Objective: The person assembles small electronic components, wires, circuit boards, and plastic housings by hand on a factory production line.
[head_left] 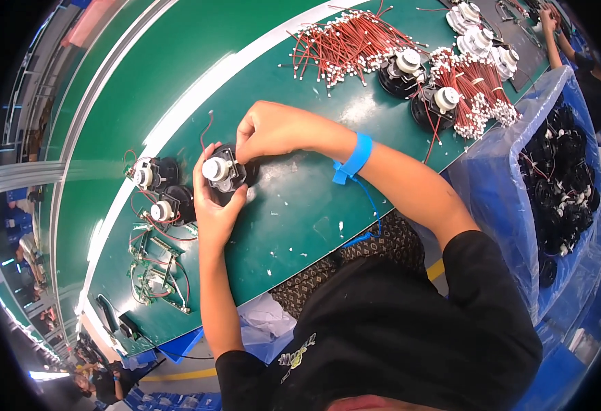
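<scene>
My left hand (213, 214) is wrapped round a black plastic wheel-like motor unit (230, 179) with a white round cap on top, held at the bench. A thin dark red wire (208, 130) sticks up beyond it. My right hand (273, 129) is closed in a pinch at the unit's upper right edge; whatever its fingertips grip is hidden. Round my right wrist sits a blue strap (360, 156) with a coiled cord. Just left of my left hand stand two similar units, one farther (158, 173) and one nearer (177, 207), with red wires.
Green circuit boards with wires (160, 270) lie front left. Red wires with white connectors (355, 44) are heaped at the back, beside more black units (437, 106) and white wheel parts (477, 41). A blue-lined bin (530, 226) of black parts stands right. Another person's hands (550, 22) show far right.
</scene>
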Demonstrator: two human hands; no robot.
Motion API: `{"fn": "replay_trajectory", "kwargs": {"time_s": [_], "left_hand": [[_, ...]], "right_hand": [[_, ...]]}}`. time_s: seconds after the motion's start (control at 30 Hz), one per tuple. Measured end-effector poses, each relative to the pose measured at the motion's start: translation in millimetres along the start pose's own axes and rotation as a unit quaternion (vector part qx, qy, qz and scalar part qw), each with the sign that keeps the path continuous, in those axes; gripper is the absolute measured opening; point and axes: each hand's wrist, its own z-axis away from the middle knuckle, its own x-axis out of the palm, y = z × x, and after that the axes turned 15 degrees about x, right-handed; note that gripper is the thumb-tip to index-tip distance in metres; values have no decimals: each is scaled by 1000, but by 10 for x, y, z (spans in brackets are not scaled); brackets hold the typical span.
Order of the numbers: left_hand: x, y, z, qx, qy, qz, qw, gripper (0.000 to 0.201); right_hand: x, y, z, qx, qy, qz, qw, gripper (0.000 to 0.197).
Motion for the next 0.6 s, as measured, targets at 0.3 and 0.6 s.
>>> {"fn": "replay_trajectory", "kwargs": {"time_s": [0.3, 0.6], "left_hand": [[33, -19, 3, -21, 34, -18, 999, 78], [27, 12, -8, -16, 30, -37, 999, 76]], "right_hand": [[16, -22, 17, 43, 8, -60, 997, 16], [25, -27, -23, 93, -26, -124, 988, 18]]}}
